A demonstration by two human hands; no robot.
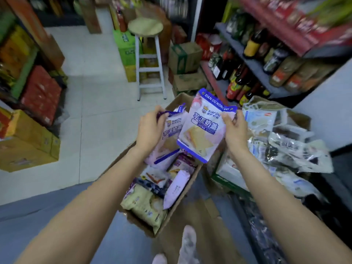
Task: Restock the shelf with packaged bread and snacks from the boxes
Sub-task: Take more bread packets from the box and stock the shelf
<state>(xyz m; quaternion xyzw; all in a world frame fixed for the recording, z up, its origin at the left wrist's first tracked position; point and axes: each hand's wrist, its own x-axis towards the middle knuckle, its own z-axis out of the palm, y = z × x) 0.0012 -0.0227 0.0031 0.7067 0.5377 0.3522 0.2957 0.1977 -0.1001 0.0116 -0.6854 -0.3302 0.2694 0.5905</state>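
Note:
An open cardboard box [172, 212] sits on the floor in front of me, filled with several bread packets in lilac, beige and purple wrappers. My left hand [150, 128] grips a lilac-and-blue bread packet [167, 138] by its upper left corner above the box. My right hand [235, 130] pinches the right edge of a second, identical packet [202, 128], held upright and overlapping the first. To the right, a low shelf area [341, 189] carries a heap of white and black snack packets [285, 141].
A white stool [150, 60] stands ahead on the tiled floor, with green and brown cartons [184, 58] around it. Bottles [240, 86] fill the shelves at upper right. Stacked yellow and red cartons [32, 141] line the left side. My feet show at the bottom edge.

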